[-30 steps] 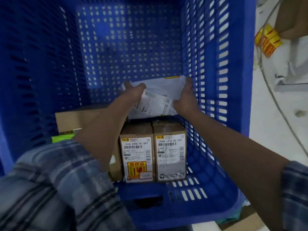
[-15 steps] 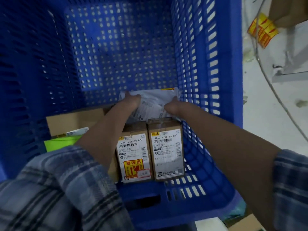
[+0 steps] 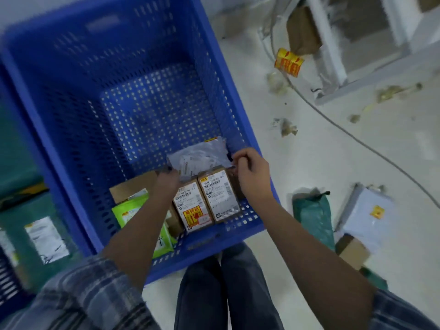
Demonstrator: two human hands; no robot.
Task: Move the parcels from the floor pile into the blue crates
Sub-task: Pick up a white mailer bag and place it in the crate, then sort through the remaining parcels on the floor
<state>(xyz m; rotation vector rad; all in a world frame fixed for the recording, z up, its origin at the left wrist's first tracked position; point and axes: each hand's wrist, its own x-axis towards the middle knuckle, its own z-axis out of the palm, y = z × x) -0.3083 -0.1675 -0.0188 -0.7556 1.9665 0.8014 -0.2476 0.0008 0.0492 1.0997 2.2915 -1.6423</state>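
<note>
Fingers of the right hand (image 3: 250,172) curl loosely, apparently clear of the white mailer (image 3: 202,156), now lying in the blue crate (image 3: 71,120) behind two boxes; the left hand (image 3: 166,179) still touches it. Delivered; hands withdrawing.

We saw a pale, dusty floor (image 3: 309,163), scraps of litter (image 3: 287,127), a thin cable (image 3: 345,129) trailing across, a white metal frame (image 3: 333,48) at the far right, dim cool light.

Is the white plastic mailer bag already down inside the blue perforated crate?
Yes, the white plastic mailer bag lies inside the blue perforated crate, behind two brown cardboard boxes.
</note>
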